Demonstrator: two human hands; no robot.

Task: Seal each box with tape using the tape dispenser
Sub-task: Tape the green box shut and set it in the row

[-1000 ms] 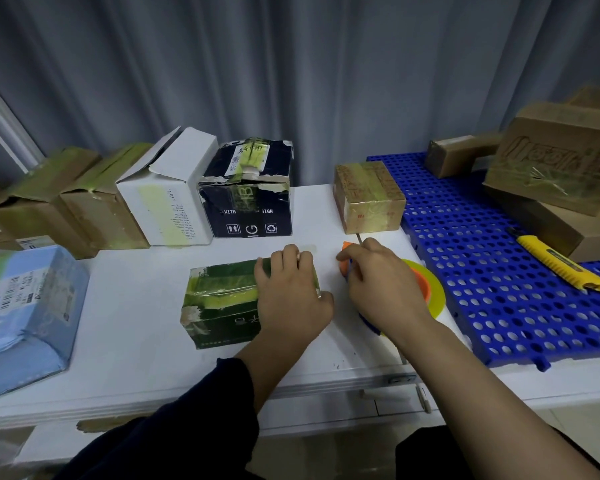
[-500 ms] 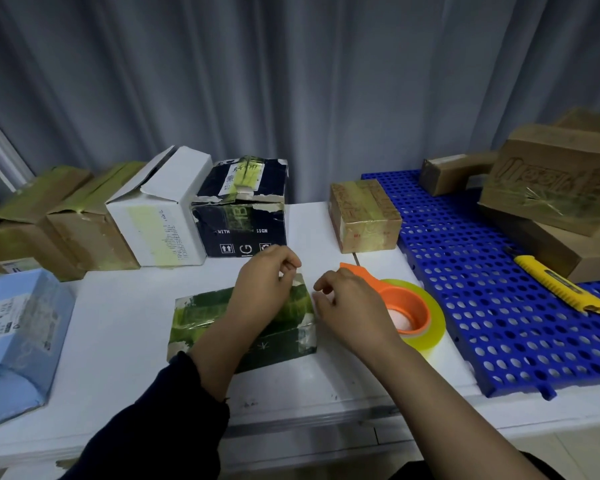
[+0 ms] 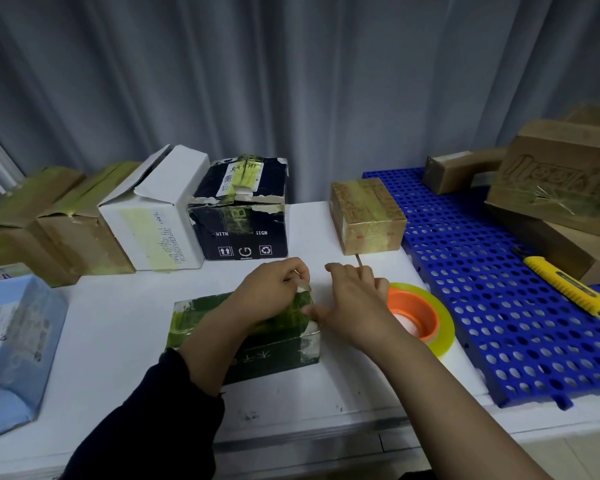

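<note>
A green box (image 3: 271,355) wrapped in yellowish tape lies at the middle of the white table (image 3: 118,327). My left hand (image 3: 274,292) rests on the box's top and pinches a tape end at the far right corner. My right hand (image 3: 354,303) is just right of the box, fingers spread, thumb touching the box's right top edge. The orange tape dispenser (image 3: 413,310) with its yellowish roll lies flat on the table, right behind my right hand and partly hidden by it.
Along the back stand brown boxes (image 3: 59,233), a white box (image 3: 156,223), a black box (image 3: 243,220) and a small taped box (image 3: 364,216). A blue parcel (image 3: 11,348) lies left. The blue perforated mat (image 3: 482,306) carries a yellow knife (image 3: 568,289) and brown boxes (image 3: 561,188).
My right hand let go of the dispenser and moved left to the box edge. My left hand went from lying flat on the box to pinching tape at its far right corner.
</note>
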